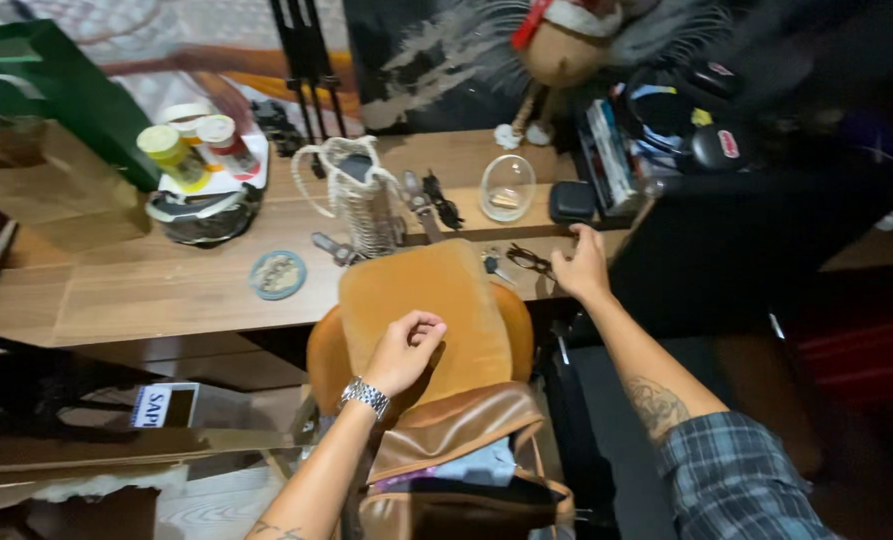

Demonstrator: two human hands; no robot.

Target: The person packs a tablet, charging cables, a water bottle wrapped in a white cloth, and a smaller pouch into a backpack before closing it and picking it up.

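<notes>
— What do you count, biggest first?

— One wooden worktop (167,300), one tan chair (437,300) pushed against it, one brown leather bag (457,450) lying open on the seat. Then one green paper bag (57,90), one woven rope pouch (362,205), one glass bowl (508,187), three capped bottles (197,140) and one pair of glasses (529,260).

— And the hands?

— The left hand (405,350) rests on the chair's back, fingers curled loosely, gripping nothing (a metal watch on the wrist). The right hand (580,265) lies flat and open on the worktop's edge, just beside the glasses, which sit between both hands.
</notes>
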